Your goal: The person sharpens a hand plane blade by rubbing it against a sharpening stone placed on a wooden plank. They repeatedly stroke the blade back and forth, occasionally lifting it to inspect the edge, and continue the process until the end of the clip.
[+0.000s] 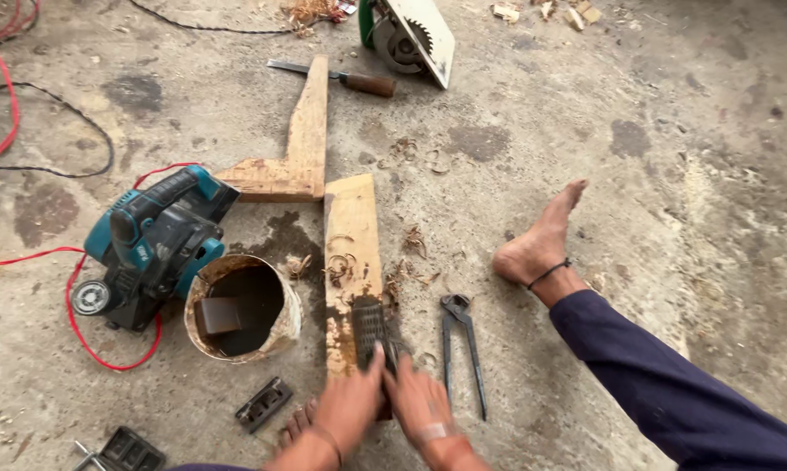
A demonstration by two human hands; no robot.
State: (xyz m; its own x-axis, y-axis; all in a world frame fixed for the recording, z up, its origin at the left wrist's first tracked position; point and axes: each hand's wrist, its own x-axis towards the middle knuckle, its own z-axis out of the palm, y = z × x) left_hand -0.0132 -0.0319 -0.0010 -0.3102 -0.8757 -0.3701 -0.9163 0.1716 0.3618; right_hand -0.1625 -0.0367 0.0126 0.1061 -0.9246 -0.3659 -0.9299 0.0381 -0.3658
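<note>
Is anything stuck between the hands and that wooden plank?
Yes. A dark rasp lies flat on the wooden plank, and the left hand and right hand press on the rasp's near end, not on the wood. Curly shavings sit further up the plank.

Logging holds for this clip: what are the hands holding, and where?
Both hands, left hand and right hand, press a rasp against the wooden plank, gripping its near end.

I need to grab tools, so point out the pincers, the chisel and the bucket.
pincers [463, 344]: head view, on the handles.
chisel [369, 84]: head view, on the wooden handle.
bucket [284, 327]: head view, on the rim.
</note>
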